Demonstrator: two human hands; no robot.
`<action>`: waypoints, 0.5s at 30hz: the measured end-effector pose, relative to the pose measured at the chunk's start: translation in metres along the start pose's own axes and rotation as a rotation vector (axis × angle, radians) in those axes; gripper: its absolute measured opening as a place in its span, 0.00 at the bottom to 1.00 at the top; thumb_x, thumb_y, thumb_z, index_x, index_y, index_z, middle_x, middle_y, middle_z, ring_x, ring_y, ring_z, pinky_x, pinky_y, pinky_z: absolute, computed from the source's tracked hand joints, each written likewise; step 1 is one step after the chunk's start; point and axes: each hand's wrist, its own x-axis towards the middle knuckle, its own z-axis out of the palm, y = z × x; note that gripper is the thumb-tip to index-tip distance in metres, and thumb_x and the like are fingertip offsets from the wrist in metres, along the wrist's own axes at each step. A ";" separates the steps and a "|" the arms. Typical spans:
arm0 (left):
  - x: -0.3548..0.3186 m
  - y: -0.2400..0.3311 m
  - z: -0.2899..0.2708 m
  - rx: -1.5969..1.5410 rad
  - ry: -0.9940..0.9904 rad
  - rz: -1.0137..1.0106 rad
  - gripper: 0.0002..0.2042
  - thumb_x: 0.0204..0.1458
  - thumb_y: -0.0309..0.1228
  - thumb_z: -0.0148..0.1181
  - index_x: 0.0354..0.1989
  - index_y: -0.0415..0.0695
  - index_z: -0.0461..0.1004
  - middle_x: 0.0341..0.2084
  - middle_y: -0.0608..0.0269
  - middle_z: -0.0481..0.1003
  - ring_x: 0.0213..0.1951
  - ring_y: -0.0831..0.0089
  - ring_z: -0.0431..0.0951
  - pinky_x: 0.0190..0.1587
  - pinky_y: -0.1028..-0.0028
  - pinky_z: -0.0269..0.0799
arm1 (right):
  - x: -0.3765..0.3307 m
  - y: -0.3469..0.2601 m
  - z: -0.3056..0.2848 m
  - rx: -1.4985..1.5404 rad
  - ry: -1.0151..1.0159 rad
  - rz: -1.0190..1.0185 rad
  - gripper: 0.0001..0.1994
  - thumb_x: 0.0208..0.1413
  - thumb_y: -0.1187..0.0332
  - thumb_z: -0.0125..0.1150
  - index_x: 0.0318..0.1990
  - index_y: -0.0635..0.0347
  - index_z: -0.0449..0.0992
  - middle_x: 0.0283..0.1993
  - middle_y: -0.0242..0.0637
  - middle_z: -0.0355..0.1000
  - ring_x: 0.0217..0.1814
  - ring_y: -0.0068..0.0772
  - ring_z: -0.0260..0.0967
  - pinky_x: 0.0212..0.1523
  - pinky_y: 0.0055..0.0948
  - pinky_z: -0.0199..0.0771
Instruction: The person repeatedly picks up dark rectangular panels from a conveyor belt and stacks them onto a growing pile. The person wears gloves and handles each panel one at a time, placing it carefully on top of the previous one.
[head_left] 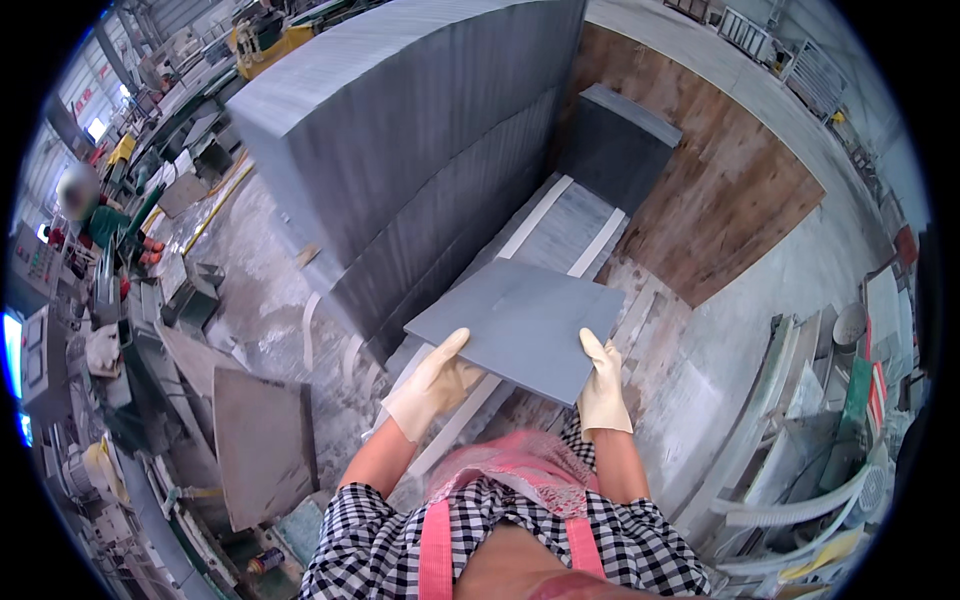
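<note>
Where two gloved hands (520, 385) grip: one slab (520, 322).

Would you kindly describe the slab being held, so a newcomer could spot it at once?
Start at the tall grey stack of slabs in the middle. Just below it, a single thin grey square slab is held flat by the left hand and right hand, both gloved. It alone is lifted, not stacked.

- One view only, from a head-worn fisheye camera looking steeply down the person's front.
- It sits close above the left hand (432, 385) and right hand (603, 385), whose forearms enter from the lower edge.
- It faces forward and down toward the grey slab (520, 322) and the tall stone stacks (420, 150) beyond.
- Straight edges bend near the dark round rim.
</note>
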 end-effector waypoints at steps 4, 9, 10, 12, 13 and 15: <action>0.117 0.010 0.032 0.069 -0.012 0.050 0.19 0.60 0.32 0.59 0.58 0.41 0.68 0.53 0.58 0.75 0.53 0.66 0.76 0.56 0.66 0.73 | 0.082 -0.034 -0.022 0.040 -0.008 0.050 0.22 0.61 0.64 0.59 0.60 0.64 0.67 0.56 0.40 0.72 0.56 0.34 0.71 0.56 0.33 0.72; 0.268 0.031 0.083 0.211 0.060 -0.003 0.13 0.60 0.29 0.58 0.50 0.37 0.72 0.43 0.56 0.79 0.37 0.66 0.82 0.30 0.73 0.77 | 0.179 -0.085 -0.045 -0.013 0.035 0.059 0.23 0.65 0.60 0.53 0.63 0.61 0.65 0.60 0.39 0.69 0.61 0.34 0.68 0.60 0.32 0.69; 0.294 0.031 0.098 0.233 0.139 0.012 0.13 0.60 0.29 0.57 0.50 0.36 0.72 0.42 0.55 0.79 0.37 0.65 0.82 0.30 0.73 0.78 | 0.209 -0.087 -0.055 0.059 0.051 0.113 0.23 0.65 0.59 0.52 0.63 0.60 0.65 0.60 0.39 0.69 0.61 0.34 0.68 0.60 0.32 0.69; 0.337 0.032 0.128 0.228 0.154 0.016 0.12 0.61 0.28 0.56 0.50 0.36 0.71 0.42 0.53 0.79 0.38 0.64 0.82 0.33 0.72 0.79 | 0.263 -0.084 -0.077 0.185 0.080 0.135 0.21 0.68 0.60 0.49 0.59 0.67 0.70 0.55 0.42 0.74 0.57 0.32 0.72 0.59 0.28 0.71; 0.358 0.034 0.133 0.173 0.128 0.020 0.12 0.62 0.26 0.54 0.51 0.34 0.71 0.43 0.51 0.78 0.40 0.62 0.82 0.37 0.70 0.81 | 0.283 -0.086 -0.082 0.197 0.070 0.117 0.21 0.67 0.60 0.50 0.59 0.67 0.70 0.55 0.42 0.74 0.57 0.32 0.72 0.59 0.29 0.71; 0.394 0.040 0.131 0.201 0.090 0.020 0.12 0.62 0.26 0.53 0.52 0.34 0.70 0.45 0.50 0.78 0.42 0.61 0.81 0.42 0.68 0.81 | 0.315 -0.086 -0.091 0.200 0.070 0.114 0.21 0.67 0.60 0.50 0.59 0.67 0.70 0.56 0.43 0.73 0.58 0.32 0.71 0.59 0.29 0.70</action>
